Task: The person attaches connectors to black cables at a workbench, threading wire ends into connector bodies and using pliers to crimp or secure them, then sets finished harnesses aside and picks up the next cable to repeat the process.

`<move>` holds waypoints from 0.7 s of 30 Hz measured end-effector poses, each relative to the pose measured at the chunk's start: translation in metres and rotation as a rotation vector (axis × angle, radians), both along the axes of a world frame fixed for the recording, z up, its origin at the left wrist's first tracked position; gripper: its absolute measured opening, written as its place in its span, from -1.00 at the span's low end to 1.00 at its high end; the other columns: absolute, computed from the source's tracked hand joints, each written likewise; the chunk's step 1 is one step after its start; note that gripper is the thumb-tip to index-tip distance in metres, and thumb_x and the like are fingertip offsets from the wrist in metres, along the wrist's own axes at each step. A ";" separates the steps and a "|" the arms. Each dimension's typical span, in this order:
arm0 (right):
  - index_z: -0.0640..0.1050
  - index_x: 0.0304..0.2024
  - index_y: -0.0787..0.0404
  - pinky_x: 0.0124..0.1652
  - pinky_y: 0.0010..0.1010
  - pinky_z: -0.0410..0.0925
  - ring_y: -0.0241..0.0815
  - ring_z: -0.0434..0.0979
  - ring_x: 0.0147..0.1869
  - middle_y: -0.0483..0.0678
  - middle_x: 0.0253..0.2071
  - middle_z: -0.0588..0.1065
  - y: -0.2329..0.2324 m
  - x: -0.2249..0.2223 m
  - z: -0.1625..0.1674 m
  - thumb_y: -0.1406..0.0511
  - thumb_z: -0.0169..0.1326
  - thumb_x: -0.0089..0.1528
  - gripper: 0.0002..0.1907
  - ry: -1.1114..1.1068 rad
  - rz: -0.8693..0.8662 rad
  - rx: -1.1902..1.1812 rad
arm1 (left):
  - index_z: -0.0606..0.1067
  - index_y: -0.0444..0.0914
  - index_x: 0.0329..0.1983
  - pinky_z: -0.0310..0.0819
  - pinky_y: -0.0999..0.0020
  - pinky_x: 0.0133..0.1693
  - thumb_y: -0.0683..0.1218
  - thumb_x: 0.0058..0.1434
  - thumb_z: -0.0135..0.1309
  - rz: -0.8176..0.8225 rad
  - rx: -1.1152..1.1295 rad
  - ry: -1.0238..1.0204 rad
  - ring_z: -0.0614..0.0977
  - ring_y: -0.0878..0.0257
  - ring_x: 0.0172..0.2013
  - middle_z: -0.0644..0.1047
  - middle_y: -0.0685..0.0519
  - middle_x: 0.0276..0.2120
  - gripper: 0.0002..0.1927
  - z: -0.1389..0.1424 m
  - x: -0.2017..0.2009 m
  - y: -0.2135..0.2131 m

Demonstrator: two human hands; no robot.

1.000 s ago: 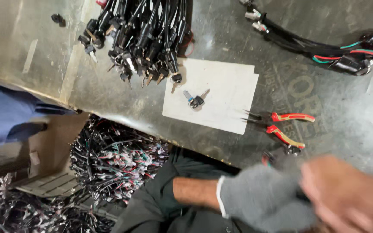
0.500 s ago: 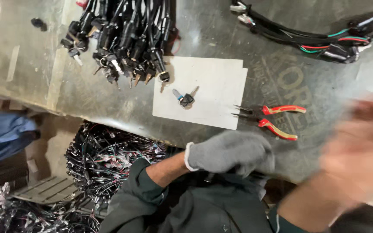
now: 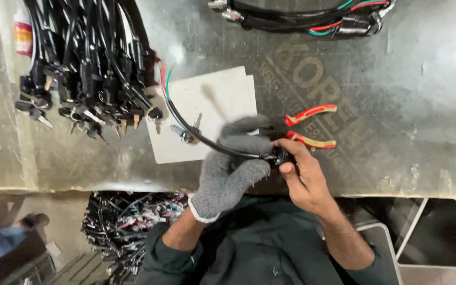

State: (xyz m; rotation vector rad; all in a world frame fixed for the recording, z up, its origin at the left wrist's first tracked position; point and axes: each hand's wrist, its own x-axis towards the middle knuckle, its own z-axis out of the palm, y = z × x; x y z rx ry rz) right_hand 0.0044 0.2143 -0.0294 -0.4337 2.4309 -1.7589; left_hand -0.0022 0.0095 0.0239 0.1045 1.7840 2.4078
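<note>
Black cable [image 3: 207, 140] between both hands

I see even, fairly bright light from above. The metal tabletop [image 3: 397, 132] gives soft glare at 1 o'clock and near the white paper sheet [image 3: 212, 100] at 12 o'clock. Shadows are short and soft. The centre is sharp; the floor at 8 o'clock is dim and blurred.

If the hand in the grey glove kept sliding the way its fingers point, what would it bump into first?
The gloved left hand points up and rightward across the table. It would probably meet the red-handled pliers first, just past its fingertips, though height above the table is hard to judge.
</note>
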 end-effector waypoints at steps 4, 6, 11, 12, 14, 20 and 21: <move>0.40 0.20 0.24 0.25 -0.30 0.30 -0.03 0.48 0.15 0.06 0.09 0.50 -0.011 -0.012 0.023 0.42 -0.08 0.34 -0.65 0.210 0.019 -0.009 | 0.29 -0.25 0.35 0.59 0.36 -0.02 -0.25 0.06 0.39 0.104 0.066 -0.137 0.63 0.29 -0.05 0.54 0.02 -0.03 -0.21 0.002 0.002 -0.003; 0.37 0.18 0.25 0.22 -0.29 0.34 0.04 0.48 0.17 0.09 0.10 0.47 -0.012 -0.012 0.026 0.61 -0.14 0.21 -0.51 0.264 0.035 -0.008 | 0.33 -0.35 0.41 0.58 0.39 -0.01 -0.24 0.06 0.42 0.056 -0.103 -0.180 0.60 0.32 -0.04 0.56 -0.04 -0.01 -0.16 0.005 0.000 -0.004; 0.41 0.15 0.34 -0.18 -0.39 0.39 -0.07 0.49 -0.24 0.10 -0.11 0.47 -0.006 0.000 0.018 0.61 -0.09 0.15 -0.51 0.173 0.001 -0.015 | 0.26 -0.32 0.48 0.60 0.40 0.02 -0.17 0.12 0.41 -0.116 -0.228 -0.116 0.66 0.34 -0.07 0.66 0.02 -0.11 -0.12 0.018 -0.017 -0.011; 0.40 0.15 0.37 -0.27 -0.42 0.39 -0.11 0.50 -0.32 0.11 -0.13 0.47 -0.005 0.002 0.018 0.61 -0.09 0.16 -0.52 0.136 0.004 -0.045 | 0.28 -0.32 0.46 0.61 0.41 0.00 -0.15 0.10 0.40 -0.157 -0.346 -0.111 0.67 0.35 -0.09 0.68 0.04 -0.14 -0.13 0.020 -0.020 -0.011; 0.41 0.15 0.37 -0.26 -0.41 0.39 -0.11 0.50 -0.34 0.06 -0.23 0.45 -0.005 0.003 0.019 0.60 -0.04 0.21 -0.56 0.111 -0.009 -0.001 | 0.41 -0.34 0.20 0.54 0.32 0.07 -0.22 0.12 0.33 -0.137 -0.353 0.071 0.62 0.28 0.01 0.59 -0.04 0.01 -0.42 0.026 -0.021 -0.010; 0.40 0.18 0.38 -0.20 -0.35 0.39 0.00 0.49 -0.26 0.12 -0.18 0.47 -0.013 -0.003 0.024 0.60 -0.12 0.15 -0.49 0.261 -0.036 0.125 | 0.40 -0.30 0.37 0.58 0.34 0.11 -0.12 0.27 0.29 -0.231 -0.321 0.025 0.64 0.34 -0.02 0.63 0.06 -0.06 -0.39 0.038 -0.025 -0.014; 0.40 0.19 0.38 -0.15 -0.33 0.40 0.04 0.52 -0.20 0.14 -0.15 0.48 -0.014 -0.003 0.023 0.59 -0.11 0.16 -0.49 0.306 -0.036 0.161 | 0.42 -0.29 0.35 0.58 0.35 0.09 -0.10 0.26 0.30 -0.246 -0.375 0.058 0.64 0.34 -0.04 0.63 0.06 -0.06 -0.40 0.038 -0.026 -0.016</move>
